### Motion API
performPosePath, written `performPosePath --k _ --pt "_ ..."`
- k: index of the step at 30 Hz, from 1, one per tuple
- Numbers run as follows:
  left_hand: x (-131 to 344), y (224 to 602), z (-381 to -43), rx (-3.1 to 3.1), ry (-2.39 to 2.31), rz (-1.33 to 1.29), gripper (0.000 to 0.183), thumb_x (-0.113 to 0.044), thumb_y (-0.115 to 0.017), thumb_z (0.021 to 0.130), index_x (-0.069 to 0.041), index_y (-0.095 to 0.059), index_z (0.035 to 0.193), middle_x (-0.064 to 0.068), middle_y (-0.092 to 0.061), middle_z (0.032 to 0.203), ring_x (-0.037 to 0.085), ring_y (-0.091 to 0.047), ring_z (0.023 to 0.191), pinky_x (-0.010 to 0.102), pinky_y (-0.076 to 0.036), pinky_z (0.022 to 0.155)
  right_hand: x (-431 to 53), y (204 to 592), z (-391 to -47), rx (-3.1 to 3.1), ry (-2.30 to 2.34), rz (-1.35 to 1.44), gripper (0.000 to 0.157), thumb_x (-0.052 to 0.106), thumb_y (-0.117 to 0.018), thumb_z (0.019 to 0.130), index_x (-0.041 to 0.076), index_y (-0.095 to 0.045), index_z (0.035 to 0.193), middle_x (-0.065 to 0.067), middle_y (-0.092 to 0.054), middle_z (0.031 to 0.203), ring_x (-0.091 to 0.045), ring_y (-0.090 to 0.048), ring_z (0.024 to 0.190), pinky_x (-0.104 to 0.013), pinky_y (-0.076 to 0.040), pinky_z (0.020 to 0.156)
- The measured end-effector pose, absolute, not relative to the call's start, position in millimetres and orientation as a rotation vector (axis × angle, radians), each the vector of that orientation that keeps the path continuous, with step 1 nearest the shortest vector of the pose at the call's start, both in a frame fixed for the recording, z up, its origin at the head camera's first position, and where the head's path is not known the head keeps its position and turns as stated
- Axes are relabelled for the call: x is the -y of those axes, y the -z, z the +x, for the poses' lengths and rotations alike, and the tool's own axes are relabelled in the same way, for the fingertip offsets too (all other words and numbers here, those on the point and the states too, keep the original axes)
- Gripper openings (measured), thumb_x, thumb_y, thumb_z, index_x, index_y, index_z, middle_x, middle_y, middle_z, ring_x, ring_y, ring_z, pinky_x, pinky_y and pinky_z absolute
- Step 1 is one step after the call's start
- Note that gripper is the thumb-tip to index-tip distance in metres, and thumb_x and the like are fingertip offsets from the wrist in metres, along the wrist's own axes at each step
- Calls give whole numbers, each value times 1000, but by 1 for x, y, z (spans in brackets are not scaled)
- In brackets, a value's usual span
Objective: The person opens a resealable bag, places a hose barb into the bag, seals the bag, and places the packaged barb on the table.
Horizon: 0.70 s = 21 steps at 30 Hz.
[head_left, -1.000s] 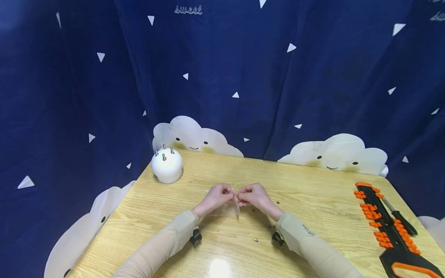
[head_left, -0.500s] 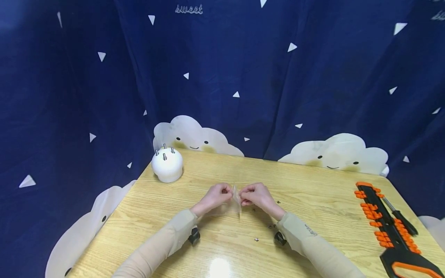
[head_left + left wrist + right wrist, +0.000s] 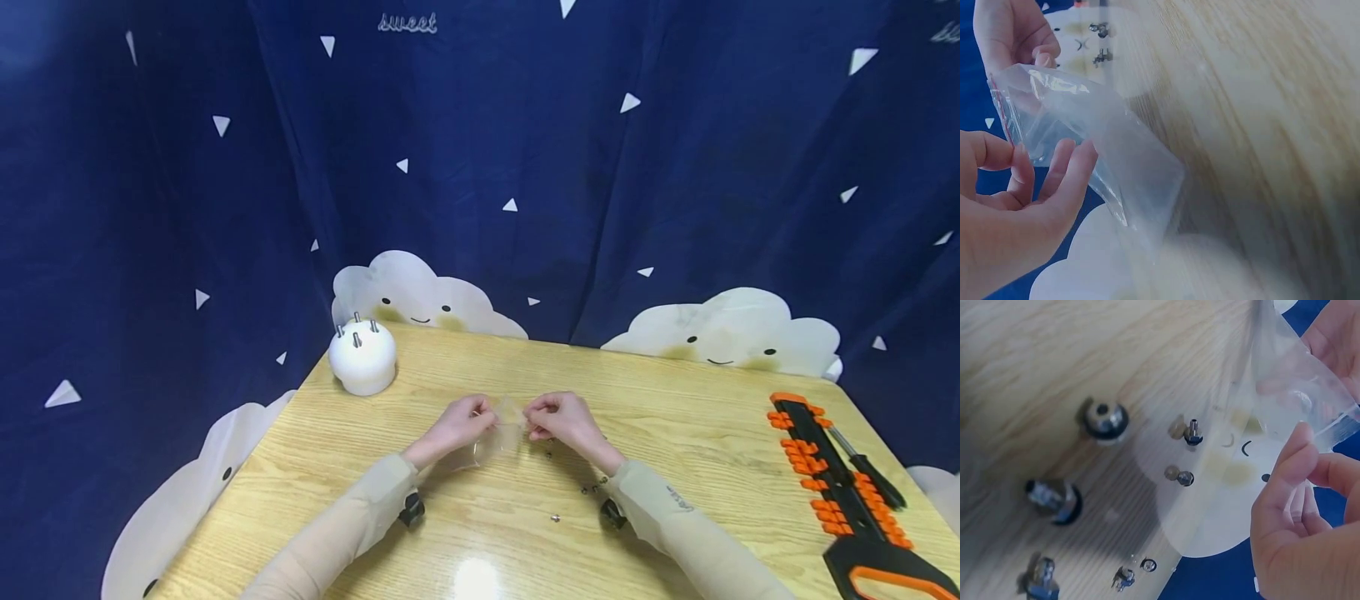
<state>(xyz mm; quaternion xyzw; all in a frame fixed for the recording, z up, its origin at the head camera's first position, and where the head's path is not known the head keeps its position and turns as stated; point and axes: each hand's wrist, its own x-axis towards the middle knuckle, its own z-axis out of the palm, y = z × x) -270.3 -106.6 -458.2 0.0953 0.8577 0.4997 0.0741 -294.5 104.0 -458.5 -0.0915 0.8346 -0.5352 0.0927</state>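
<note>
Between my hands hangs a clear plastic zip bag (image 3: 1138,153) with a red line along its top edge. My left hand (image 3: 461,427) pinches one side of that edge between thumb and forefinger, its other fingers lying against the film. On the opposite side, my right hand (image 3: 562,423) pinches the bag's corner with thumb and fingertips. In the right wrist view the see-through bag (image 3: 1288,375) spreads between both hands. Several small shiny metal fittings (image 3: 1107,419) with dark rings lie on the wooden table, below and right of the right hand.
At the back left stands a white rounded block (image 3: 363,362) with metal pins sticking up. A black and orange rack (image 3: 832,483) lies along the right side, with a screwdriver (image 3: 870,473) beside it. A dark blue curtain (image 3: 480,167) hangs behind the table (image 3: 645,375).
My hands have moved slightly apart. The bag between them has turned from nearly edge-on to showing more of its broad side.
</note>
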Motion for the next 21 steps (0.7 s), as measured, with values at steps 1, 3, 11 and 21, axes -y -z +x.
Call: performPosePath --k 1,3,11,21 --pt "107 458 -270 -2572 -1509 277 9 -13 -53 88 -9 -51 81 16 -73 104 20 -69 86 24 -55 71 -105 458 -295 -2478 1590 -272 18 10 -67 89 -4 -73 99 -12 -75 77 -13 -71 60 -38 -63 68" --pt "108 459 -269 -2568 -1534 271 11 -11 -52 89 -9 -48 79 20 -72 106 26 -73 90 26 -58 74 -107 458 -295 -2474 1597 -270 19 10 -67 89 -5 -73 99 -15 -75 79 -11 -70 59 -38 -63 68" --pt "111 464 -267 -2467 -1661 240 13 -4 -48 92 -6 -42 80 27 -65 113 35 -74 91 35 -63 79 -112 454 -294 -2443 1595 -315 20 7 -67 90 -10 -70 100 -13 -73 78 -9 -69 63 -36 -64 69" --pt "112 459 -264 -2521 -1603 330 9 -3 -47 92 -3 -45 83 29 -67 109 37 -74 89 38 -63 78 -117 450 -293 -2471 1546 -353 19 8 -67 91 -8 -71 100 -13 -73 78 -13 -71 65 -37 -64 70"
